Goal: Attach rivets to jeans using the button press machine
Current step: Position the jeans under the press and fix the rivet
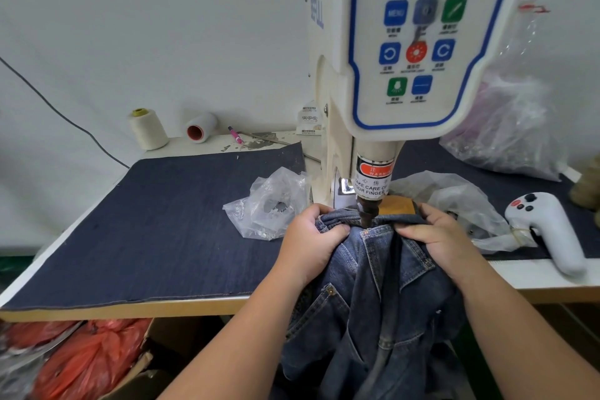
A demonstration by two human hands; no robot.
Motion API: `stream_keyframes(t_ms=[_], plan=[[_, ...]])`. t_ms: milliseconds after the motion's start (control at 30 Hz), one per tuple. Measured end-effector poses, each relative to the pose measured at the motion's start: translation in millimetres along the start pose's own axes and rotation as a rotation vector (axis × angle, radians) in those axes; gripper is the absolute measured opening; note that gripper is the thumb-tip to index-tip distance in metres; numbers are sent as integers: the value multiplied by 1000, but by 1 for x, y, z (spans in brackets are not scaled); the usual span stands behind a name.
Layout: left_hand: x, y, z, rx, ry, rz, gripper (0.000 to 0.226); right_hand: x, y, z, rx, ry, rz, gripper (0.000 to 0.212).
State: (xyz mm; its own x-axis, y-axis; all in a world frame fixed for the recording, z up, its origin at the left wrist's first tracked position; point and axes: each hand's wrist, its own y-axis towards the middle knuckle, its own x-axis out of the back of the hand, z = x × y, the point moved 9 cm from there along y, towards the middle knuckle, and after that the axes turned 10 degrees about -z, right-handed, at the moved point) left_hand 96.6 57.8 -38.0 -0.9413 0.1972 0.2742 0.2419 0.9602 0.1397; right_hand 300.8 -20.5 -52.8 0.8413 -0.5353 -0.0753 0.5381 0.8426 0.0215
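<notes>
Both grips pinch bunched denim: the left hand (310,237) and right hand (444,234) each curl thumb and fingers round the jeans (373,286), holding the pocket corner taut between them. Just between the grips, the button press machine (406,75) has its punch (368,216) down at the cloth, a small rivet (366,230) glinting below it. Another rivet (330,291) sits lower left, so work looks partway done. The faded blue jeans hang off the bench (146,230).
</notes>
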Motion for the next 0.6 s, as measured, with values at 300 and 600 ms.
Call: stream_keyframes(t_ms=[300, 600], plan=[[1, -1, 0, -3, 11, -11, 12, 2, -2, 0, -16, -18, -10, 29], [1, -3, -2, 21, 9, 6, 11, 0, -2, 2, -4, -15, -4, 28]])
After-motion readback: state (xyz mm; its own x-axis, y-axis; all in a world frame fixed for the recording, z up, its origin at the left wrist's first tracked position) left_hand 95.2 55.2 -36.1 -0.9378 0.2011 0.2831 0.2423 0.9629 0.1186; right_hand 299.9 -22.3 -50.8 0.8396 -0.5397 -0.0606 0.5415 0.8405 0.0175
